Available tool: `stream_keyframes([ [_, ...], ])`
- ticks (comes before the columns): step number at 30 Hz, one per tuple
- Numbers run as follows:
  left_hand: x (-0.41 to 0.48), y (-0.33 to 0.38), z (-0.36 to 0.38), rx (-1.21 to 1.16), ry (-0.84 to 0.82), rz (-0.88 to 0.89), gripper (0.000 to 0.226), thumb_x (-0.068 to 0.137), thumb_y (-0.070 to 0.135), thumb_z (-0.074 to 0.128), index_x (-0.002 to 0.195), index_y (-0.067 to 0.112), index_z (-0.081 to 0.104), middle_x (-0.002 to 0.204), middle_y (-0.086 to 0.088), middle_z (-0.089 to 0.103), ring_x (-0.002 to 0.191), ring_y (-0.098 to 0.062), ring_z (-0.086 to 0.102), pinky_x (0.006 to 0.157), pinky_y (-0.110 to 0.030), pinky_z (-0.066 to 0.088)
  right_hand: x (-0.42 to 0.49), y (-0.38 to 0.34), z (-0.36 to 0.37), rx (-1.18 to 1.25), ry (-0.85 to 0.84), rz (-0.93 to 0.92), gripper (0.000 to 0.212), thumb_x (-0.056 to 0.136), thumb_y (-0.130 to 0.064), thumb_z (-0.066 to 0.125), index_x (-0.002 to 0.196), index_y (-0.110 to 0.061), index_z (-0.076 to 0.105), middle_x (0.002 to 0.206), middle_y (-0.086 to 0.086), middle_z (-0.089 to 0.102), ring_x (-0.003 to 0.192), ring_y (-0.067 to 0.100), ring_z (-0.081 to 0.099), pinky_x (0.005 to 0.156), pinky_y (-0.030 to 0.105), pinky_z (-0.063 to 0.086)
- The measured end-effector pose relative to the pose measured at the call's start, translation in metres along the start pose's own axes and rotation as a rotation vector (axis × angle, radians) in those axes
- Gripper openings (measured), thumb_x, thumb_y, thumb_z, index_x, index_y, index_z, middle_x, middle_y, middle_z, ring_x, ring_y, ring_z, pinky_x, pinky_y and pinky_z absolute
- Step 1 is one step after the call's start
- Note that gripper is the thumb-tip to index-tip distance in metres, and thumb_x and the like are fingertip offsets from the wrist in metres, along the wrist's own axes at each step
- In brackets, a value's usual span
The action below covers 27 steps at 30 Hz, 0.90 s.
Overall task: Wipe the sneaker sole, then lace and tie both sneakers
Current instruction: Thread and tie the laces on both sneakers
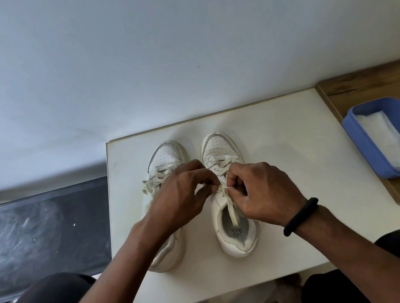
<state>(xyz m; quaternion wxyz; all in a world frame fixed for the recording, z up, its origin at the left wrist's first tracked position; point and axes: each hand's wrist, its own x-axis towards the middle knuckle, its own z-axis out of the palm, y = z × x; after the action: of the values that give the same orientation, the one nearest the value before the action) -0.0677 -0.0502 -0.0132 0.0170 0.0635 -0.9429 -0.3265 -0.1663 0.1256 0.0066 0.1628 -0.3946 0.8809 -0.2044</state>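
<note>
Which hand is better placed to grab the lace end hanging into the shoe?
Probably the right hand: the lace end dangles beside it; the left hand sits farther, over the other sneaker.

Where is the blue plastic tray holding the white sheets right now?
In the head view, the blue plastic tray sits at the far right on the brown wooden board, to the right of the white sneaker being tied.

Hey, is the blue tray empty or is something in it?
Not empty: the blue tray holds white sheets lying flat along its bottom.
</note>
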Motion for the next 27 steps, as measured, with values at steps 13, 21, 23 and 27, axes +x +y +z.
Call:
stream_keyframes([
  [13,0.0,0.002,0.01,0.085,0.067,0.033,0.008,0.097,0.021,0.067,0.103,0.023,0.073,0.098,0.008,0.065,0.095,-0.016,0.061,0.081,-0.041,0.054,0.001,0.002,0.0,0.055,-0.013,-0.014,0.013,0.09,-0.033,0.068,0.086,-0.028,0.058,0.073,-0.011,0.063,0.068,0.012,0.061,0.065,0.033,0.055],
  [21,0.001,0.001,0.008,0.201,0.088,0.139,0.01,0.096,0.025,0.069,0.103,0.025,0.076,0.1,0.005,0.068,0.091,-0.023,0.064,0.074,-0.046,0.055,0.002,0.002,0.0,0.053,-0.026,-0.016,0.011,0.09,-0.032,0.068,0.087,-0.028,0.057,0.073,-0.013,0.061,0.069,0.011,0.06,0.064,0.029,0.052],
  [23,0.001,0.001,0.005,0.156,0.082,0.118,0.009,0.094,0.023,0.073,0.102,0.024,0.077,0.099,0.006,0.069,0.091,-0.021,0.065,0.075,-0.043,0.056,0.001,0.001,-0.001,0.046,-0.027,-0.009,0.012,0.09,-0.032,0.068,0.087,-0.029,0.057,0.075,-0.013,0.062,0.07,0.01,0.06,0.064,0.029,0.052],
  [27,0.001,0.003,0.004,0.117,0.054,0.029,0.008,0.096,0.027,0.071,0.103,0.027,0.075,0.1,0.009,0.068,0.097,-0.017,0.064,0.08,-0.039,0.055,0.001,0.0,-0.001,0.043,-0.036,0.025,0.012,0.09,-0.032,0.068,0.087,-0.029,0.057,0.076,-0.013,0.064,0.071,0.01,0.062,0.065,0.03,0.054],
])
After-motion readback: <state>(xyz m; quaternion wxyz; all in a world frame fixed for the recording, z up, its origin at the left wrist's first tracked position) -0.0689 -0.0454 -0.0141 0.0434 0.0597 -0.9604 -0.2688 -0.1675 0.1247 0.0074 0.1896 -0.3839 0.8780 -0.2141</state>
